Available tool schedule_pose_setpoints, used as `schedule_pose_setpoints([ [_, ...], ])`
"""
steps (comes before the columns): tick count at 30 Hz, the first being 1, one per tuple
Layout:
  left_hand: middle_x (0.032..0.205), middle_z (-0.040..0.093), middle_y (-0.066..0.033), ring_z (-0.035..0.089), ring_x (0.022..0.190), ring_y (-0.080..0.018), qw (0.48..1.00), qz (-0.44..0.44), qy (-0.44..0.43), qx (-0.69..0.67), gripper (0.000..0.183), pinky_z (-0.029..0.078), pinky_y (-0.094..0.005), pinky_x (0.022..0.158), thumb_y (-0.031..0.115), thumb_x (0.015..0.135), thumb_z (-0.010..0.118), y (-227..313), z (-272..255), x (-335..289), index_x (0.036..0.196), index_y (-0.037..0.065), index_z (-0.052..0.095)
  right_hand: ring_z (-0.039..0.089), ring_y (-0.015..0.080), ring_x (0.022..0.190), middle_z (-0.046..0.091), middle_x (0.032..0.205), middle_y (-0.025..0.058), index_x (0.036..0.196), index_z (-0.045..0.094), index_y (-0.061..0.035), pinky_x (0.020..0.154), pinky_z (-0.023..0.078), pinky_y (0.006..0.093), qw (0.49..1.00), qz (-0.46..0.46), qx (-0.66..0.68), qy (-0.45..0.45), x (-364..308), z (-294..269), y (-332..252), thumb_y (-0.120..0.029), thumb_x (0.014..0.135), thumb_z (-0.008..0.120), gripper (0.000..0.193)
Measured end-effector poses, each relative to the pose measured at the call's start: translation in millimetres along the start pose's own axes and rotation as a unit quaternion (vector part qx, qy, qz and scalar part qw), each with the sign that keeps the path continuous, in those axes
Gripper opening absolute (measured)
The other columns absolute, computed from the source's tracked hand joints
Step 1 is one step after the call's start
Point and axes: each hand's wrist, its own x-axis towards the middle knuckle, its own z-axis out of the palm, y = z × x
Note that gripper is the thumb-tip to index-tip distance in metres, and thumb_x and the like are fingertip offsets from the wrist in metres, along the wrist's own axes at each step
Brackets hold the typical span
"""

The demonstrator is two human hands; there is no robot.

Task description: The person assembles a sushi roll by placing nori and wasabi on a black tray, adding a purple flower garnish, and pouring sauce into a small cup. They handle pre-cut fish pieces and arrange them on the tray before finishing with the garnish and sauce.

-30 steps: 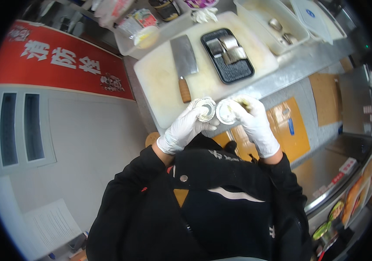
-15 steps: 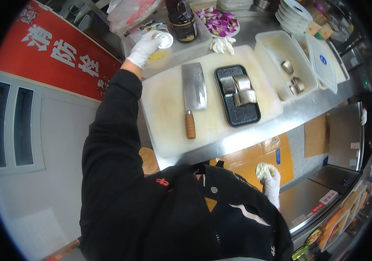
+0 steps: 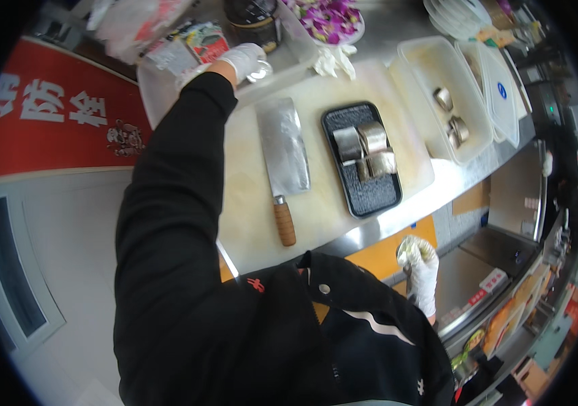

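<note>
My left hand (image 3: 243,59), in a white glove, reaches over the clear plastic bin at the far left. Its fingers are closed on a small round whitish lid (image 3: 260,72), partly hidden by the hand. Low on the right, my gloved right hand (image 3: 423,268) is closed around a pale green, roundish thing (image 3: 407,253) whose kind I cannot make out. Between my hands, a cleaver (image 3: 286,152) with a wooden handle lies flat on the white cutting board (image 3: 241,206). Beside it, a black tray (image 3: 373,195) holds several silvery fish pieces (image 3: 372,137).
The clear bin (image 3: 295,59) holds a dark jar (image 3: 253,26) and colourful packets (image 3: 206,42). Purple flowers (image 3: 326,19) and a crumpled white cloth or tissue (image 3: 335,62) lie behind the board. To its right stands a plastic tub (image 3: 431,64) with fish pieces, beside a clear lid (image 3: 498,101).
The view has shifted. My left hand has moved right and nearer relative to the jar, still with the round lid. My right hand still grips the pale green thing.
</note>
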Motion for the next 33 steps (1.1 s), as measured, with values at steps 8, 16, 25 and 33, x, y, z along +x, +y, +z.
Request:
schedule_pose_setpoints([
  [8,0.125,0.065,-0.019,0.063,0.116,-0.0275,1.0,0.025,0.013,-0.002,0.055,0.049,-0.0353,0.096,0.022,0.088,0.069,-0.5,-6.2,-3.7,0.135,-0.003,0.054,0.056,0.0038,0.069,0.069,0.091,0.0008,0.116,0.065,0.0018,0.06,0.043,0.0183,0.984,-0.017,-0.174,0.025,58.6,-1.6,-24.2,-0.016,0.096,0.067,0.027],
  [16,0.135,0.06,-0.0189,0.055,0.127,-0.0323,0.985,0.06,0.161,-0.001,0.057,0.043,-0.0369,0.105,0.035,0.093,0.064,35.2,-48.9,-95.9,0.137,0.0,0.054,0.063,0.0119,0.085,0.069,0.094,0.0056,0.112,0.065,0.004,0.078,0.051,0.0248,0.962,-0.091,-0.257,-0.021,134.5,8.0,9.6,-0.011,0.096,0.067,0.022],
  [25,0.126,0.066,-0.0119,0.061,0.113,-0.0178,0.93,-0.109,0.25,-0.248,0.041,0.047,-0.0316,0.099,0.015,0.096,0.066,160.9,45.3,-317.7,0.133,-0.001,0.058,0.058,0.0105,0.069,0.064,0.075,0.0038,0.097,0.065,-0.0016,0.063,0.047,0.0278,0.91,-0.187,-0.342,-0.142,161.4,6.6,-5.5,-0.013,0.093,0.068,0.013],
  [33,0.114,0.066,-0.004,0.059,0.104,-0.0114,0.817,-0.257,0.269,-0.441,0.032,0.047,-0.0266,0.093,0.017,0.096,0.066,241.3,135.9,-375.5,0.124,0.0,0.064,0.063,0.0218,0.066,0.064,0.07,0.0084,0.092,0.063,-0.0048,0.066,0.05,0.0375,0.74,-0.371,-0.548,-0.122,180.9,-8.4,-16.1,-0.021,0.082,0.075,0.023],
])
